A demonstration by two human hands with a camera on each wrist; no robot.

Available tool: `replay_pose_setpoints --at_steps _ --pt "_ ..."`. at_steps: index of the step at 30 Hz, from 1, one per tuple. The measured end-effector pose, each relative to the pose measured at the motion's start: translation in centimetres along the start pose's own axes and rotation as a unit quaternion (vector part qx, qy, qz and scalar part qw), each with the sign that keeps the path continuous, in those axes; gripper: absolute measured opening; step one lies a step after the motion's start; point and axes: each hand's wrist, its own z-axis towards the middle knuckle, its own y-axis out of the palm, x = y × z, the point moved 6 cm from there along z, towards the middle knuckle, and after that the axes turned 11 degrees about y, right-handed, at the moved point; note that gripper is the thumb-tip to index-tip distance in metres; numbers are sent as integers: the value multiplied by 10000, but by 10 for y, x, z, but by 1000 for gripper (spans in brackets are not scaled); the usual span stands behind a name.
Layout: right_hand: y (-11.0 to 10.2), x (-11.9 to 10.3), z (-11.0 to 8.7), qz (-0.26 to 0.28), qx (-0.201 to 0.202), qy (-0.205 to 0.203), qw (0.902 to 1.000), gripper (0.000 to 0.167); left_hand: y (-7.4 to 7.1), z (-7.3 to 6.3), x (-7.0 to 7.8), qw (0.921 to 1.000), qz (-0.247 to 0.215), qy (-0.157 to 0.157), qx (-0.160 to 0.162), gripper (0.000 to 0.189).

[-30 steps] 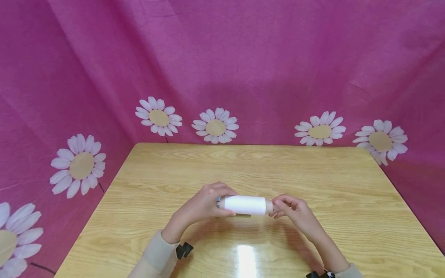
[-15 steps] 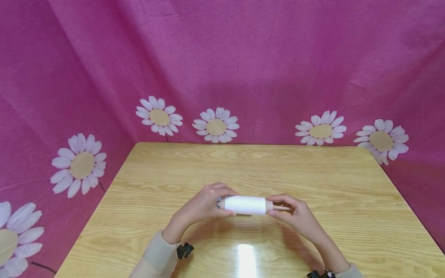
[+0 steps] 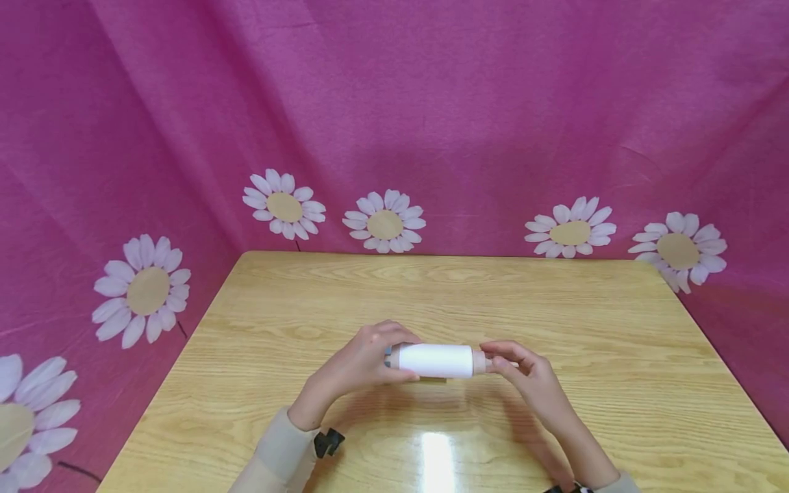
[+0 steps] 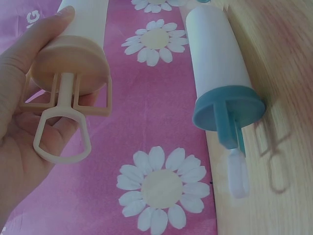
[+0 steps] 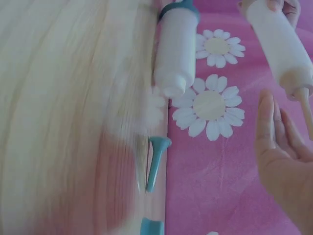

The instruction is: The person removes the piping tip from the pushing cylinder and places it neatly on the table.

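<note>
In the head view my left hand grips a white icing syringe, held roughly level over the table. The left wrist view shows its beige cap with two finger loops and a pale plunger ring. A thin beige nozzle sticks out of the other end. Around this nozzle end is my right hand, thumb and fingers apart; its fingers look fairly straight in the right wrist view. Whether they touch the nozzle I cannot tell.
A second syringe with a teal cap lies on the wooden table. In the right wrist view, a teal nozzle and another teal piece are near it. A pink daisy-print cloth hangs behind the table.
My right fingers were at the nozzle, moved onto the collar at its base, and now have loosened off that collar, drawn slightly back. The left hand holds the syringe almost unmoved.
</note>
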Motion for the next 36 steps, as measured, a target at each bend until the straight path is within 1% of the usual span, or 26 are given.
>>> replay_pose_setpoints --at_steps 3,6,10,13,16,18,20,24,28,30,32,33,35,36 --pt "0 5 1 349 -125 383 9986 32 -1 1 1 10000 12 10 -4 42" --pt "3 7 2 515 -301 588 9965 30 -2 0 1 10000 15 55 -3 42" --pt "6 7 1 393 -417 657 9962 27 0 1 2 9999 27 130 -43 41" --pt "7 7 0 300 -424 715 9961 30 1 1 2 9998 68 154 -86 41" --pt "6 7 -1 185 -346 737 9965 31 1 1 3 9998 96 147 -111 42" --pt "5 6 -2 102 -317 650 9973 32 1 1 3 9998 92 110 -134 42" --pt "4 5 -2 13 -251 464 9986 32 1 1 3 9998 73 78 -147 42" --pt "4 -1 -4 -162 -100 -179 9997 34 0 0 2 9999 20 15 -157 42" --pt "4 -7 -6 -347 106 -885 9954 36 0 0 2 9999 17 46 -141 42" --pt "5 -9 -6 -326 135 -1122 9931 39 1 0 2 9999 26 69 -119 42" --pt "5 -10 -7 -223 57 -1207 9924 43 1 0 2 9999 1 71 -96 41" --pt "6 -10 -6 -161 9 -1187 9928 45 2 -1 1 9999 -13 64 -83 42" --pt "5 -8 -6 -60 -62 -1030 9946 44 3 -1 1 10000 -42 48 -68 41" --pt "5 -7 -6 -37 -75 -891 9960 41 3 -1 1 10000 -59 40 -63 41"
